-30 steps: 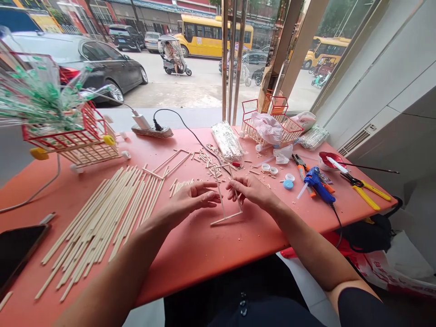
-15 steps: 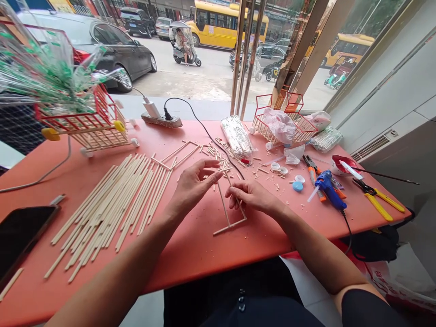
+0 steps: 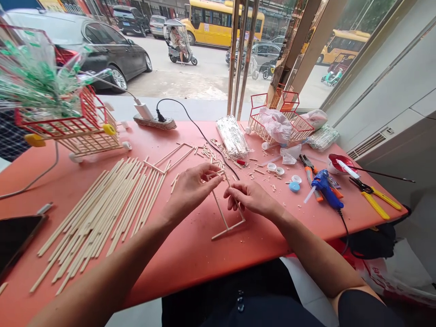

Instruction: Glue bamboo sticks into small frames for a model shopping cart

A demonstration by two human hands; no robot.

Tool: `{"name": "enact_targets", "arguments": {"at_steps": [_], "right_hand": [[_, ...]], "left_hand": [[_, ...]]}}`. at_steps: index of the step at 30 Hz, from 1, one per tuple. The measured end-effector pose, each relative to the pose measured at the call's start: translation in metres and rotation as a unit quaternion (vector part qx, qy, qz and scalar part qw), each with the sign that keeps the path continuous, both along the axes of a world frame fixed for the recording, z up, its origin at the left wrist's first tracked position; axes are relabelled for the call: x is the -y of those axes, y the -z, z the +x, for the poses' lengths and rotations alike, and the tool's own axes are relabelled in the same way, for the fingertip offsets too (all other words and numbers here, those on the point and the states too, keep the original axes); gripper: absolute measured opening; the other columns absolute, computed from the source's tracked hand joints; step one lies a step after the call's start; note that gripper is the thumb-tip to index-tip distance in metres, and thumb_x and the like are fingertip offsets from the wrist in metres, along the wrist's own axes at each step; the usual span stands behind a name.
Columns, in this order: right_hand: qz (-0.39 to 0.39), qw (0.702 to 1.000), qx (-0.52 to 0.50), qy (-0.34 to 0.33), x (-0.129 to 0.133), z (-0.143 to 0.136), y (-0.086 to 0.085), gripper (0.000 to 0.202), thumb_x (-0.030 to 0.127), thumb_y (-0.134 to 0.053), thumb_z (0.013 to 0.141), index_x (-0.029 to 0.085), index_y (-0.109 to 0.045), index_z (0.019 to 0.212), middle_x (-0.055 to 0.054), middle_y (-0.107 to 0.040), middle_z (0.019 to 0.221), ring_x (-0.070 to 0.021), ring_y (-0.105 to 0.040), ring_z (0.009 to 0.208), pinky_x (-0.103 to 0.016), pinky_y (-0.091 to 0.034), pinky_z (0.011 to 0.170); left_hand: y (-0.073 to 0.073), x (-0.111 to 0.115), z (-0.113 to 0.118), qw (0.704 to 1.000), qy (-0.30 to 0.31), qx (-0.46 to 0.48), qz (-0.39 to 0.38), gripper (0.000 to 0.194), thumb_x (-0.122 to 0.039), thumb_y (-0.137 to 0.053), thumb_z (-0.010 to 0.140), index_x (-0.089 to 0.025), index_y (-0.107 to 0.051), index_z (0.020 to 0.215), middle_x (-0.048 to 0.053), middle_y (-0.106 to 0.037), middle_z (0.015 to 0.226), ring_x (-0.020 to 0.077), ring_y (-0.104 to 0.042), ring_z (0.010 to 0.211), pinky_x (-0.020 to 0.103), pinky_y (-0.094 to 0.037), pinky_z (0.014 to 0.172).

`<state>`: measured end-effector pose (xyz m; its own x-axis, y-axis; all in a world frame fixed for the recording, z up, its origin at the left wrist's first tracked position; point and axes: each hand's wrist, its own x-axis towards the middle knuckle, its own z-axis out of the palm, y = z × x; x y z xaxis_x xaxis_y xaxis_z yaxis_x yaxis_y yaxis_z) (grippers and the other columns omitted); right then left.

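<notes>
A small frame of thin wooden sticks [image 3: 220, 209] stands out between my hands over the pink table, its near crosspiece toward the front edge. My left hand [image 3: 195, 185] is closed at the frame's far end, thumb and fingers pinching a stick there. My right hand [image 3: 251, 197] grips the frame's right side stick between thumb and fingers. Left of my hands lies a wide bundle of long wooden sticks [image 3: 98, 218]. Another stick frame [image 3: 173, 159] lies just behind that bundle. Short cut pieces [image 3: 209, 156] are scattered beyond my hands.
On the right are a blue glue gun [image 3: 326, 190], orange-handled pliers [image 3: 309, 175], yellow-handled pliers [image 3: 374, 204] and a red bowl [image 3: 335, 164]. Stick baskets [image 3: 98, 136] stand at left and back right. A power strip [image 3: 155, 121], its black cable and a phone [image 3: 20, 236] are on the table.
My left hand has closed its thumb and fingers at the frame's far end. My right hand keeps its hold. The whole view has shifted slightly.
</notes>
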<state>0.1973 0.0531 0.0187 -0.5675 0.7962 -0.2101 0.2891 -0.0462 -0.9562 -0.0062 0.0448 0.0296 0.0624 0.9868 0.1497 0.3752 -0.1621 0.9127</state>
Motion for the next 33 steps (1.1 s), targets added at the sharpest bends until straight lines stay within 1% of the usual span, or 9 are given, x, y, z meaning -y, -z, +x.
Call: {"name": "enact_targets", "arguments": {"at_steps": [2, 5, 8, 11, 14, 18, 21, 26, 33], "right_hand": [[0.007, 1.0, 0.004, -0.003, 0.001, -0.001, 0.0, 0.019, 0.029, -0.057, 0.099, 0.017, -0.066, 0.088, -0.001, -0.072, 0.069, -0.0098, -0.064, 0.059, -0.018, -0.049, 0.052], [0.015, 1.0, -0.001, 0.002, 0.002, -0.001, 0.0, 0.018, 0.028, -0.056, 0.098, 0.017, -0.065, 0.087, -0.001, -0.072, 0.068, -0.0101, -0.063, 0.059, -0.018, -0.047, 0.05], [0.013, 1.0, -0.009, 0.009, 0.001, -0.001, 0.003, 0.019, 0.027, -0.054, 0.098, 0.017, -0.065, 0.087, -0.001, -0.071, 0.067, -0.0105, -0.063, 0.058, -0.018, -0.046, 0.049], [0.013, 1.0, -0.017, 0.008, 0.002, -0.001, 0.003, 0.019, 0.023, -0.052, 0.099, 0.017, -0.065, 0.086, 0.0, -0.071, 0.066, -0.0096, -0.063, 0.058, -0.019, -0.047, 0.053], [0.019, 1.0, -0.007, 0.014, 0.005, -0.004, 0.0, 0.02, 0.022, -0.051, 0.099, 0.018, -0.065, 0.085, 0.001, -0.071, 0.065, -0.0094, -0.063, 0.058, -0.02, -0.047, 0.055], [0.028, 0.999, 0.015, 0.011, 0.008, -0.005, -0.003, 0.022, 0.022, -0.05, 0.1, 0.017, -0.066, 0.085, 0.001, -0.07, 0.065, -0.0091, -0.064, 0.058, -0.019, -0.046, 0.054], [0.039, 0.999, 0.017, 0.007, 0.009, -0.004, -0.004, 0.022, 0.024, -0.05, 0.101, 0.017, -0.066, 0.087, 0.001, -0.069, 0.065, -0.0093, -0.064, 0.058, -0.019, -0.047, 0.055], [0.047, 0.999, 0.018, 0.003, 0.01, -0.003, -0.007, 0.021, 0.024, -0.051, 0.101, 0.017, -0.065, 0.087, 0.001, -0.069, 0.066, -0.0102, -0.064, 0.06, -0.02, -0.05, 0.059], [0.064, 0.998, 0.024, -0.005, 0.01, -0.001, -0.007, 0.022, 0.026, -0.05, 0.102, 0.018, -0.066, 0.089, 0.002, -0.066, 0.066, -0.01, -0.061, 0.058, -0.02, -0.046, 0.056]], "left_hand": [[-0.004, -0.001, 0.001, 0.999, -0.008, -0.03, 0.026, 0.02, -0.037, -0.075, 0.082, -0.021, -0.078, 0.093, 0.007, -0.08, 0.091, 0.0242, -0.074, 0.089, 0.033, -0.056, 0.076], [-0.008, -0.004, 0.002, 0.998, -0.012, -0.05, 0.034, 0.016, -0.034, -0.072, 0.084, -0.02, -0.079, 0.088, 0.006, -0.081, 0.088, 0.0226, -0.074, 0.085, 0.033, -0.055, 0.078], [-0.005, -0.005, 0.001, 1.0, -0.009, -0.005, 0.01, 0.017, -0.034, -0.072, 0.083, -0.019, -0.08, 0.088, 0.005, -0.08, 0.083, 0.0217, -0.075, 0.08, 0.032, -0.056, 0.077], [0.001, -0.004, -0.001, 0.999, -0.005, 0.048, -0.012, 0.022, -0.037, -0.074, 0.083, -0.018, -0.08, 0.091, 0.006, -0.08, 0.081, 0.0218, -0.075, 0.078, 0.032, -0.057, 0.075], [0.004, 0.0, -0.005, 0.997, 0.003, 0.074, -0.022, 0.024, -0.038, -0.075, 0.083, -0.017, -0.081, 0.093, 0.006, -0.079, 0.079, 0.0219, -0.074, 0.077, 0.032, -0.057, 0.073], [0.002, 0.003, -0.009, 0.996, -0.003, 0.081, -0.031, 0.023, -0.037, -0.076, 0.083, -0.017, -0.08, 0.092, 0.006, -0.079, 0.078, 0.0214, -0.073, 0.077, 0.033, -0.058, 0.076], [0.001, 0.004, -0.009, 0.996, -0.003, 0.083, -0.032, 0.021, -0.036, -0.076, 0.082, -0.017, -0.079, 0.091, 0.005, -0.078, 0.077, 0.0209, -0.073, 0.076, 0.032, -0.057, 0.075], [0.002, 0.005, -0.009, 0.994, -0.007, 0.102, -0.048, 0.027, -0.038, -0.077, 0.083, -0.016, -0.081, 0.099, 0.007, -0.079, 0.08, 0.0217, -0.074, 0.078, 0.034, -0.058, 0.079], [0.002, 0.006, -0.008, 0.991, -0.001, 0.119, -0.055, 0.029, -0.037, -0.079, 0.082, -0.016, -0.082, 0.1, 0.006, -0.079, 0.079, 0.0207, -0.073, 0.079, 0.033, -0.056, 0.08]]}}
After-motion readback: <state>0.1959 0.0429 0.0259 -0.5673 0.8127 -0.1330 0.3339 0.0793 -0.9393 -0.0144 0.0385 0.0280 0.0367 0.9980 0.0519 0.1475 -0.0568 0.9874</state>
